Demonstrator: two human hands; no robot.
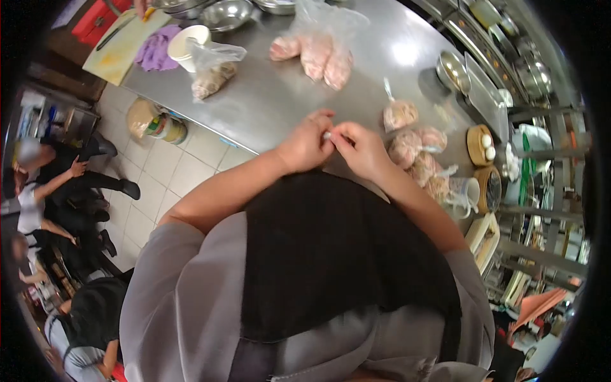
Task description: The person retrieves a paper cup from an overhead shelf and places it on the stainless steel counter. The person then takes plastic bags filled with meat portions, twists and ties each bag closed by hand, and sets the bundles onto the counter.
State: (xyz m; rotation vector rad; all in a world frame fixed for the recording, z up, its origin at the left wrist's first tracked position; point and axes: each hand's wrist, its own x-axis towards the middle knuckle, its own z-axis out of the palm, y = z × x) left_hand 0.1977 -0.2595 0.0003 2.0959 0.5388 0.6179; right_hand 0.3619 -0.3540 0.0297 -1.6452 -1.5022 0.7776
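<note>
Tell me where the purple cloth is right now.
In the head view, the purple cloth is at the upper left, between the pale cutting board and the white tubs on the metal table.

White bit (pixel 327 135) at your right fingers (pixel 345 132): too small to identify. Far metal bowl (pixel 277 6) and far-left co-worker's hand (pixel 140 7) cut by top edge.

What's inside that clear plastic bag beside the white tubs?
Brownish pieces show through the clear plastic bag; I can't identify them, and the outer ones hide the middle.
</note>
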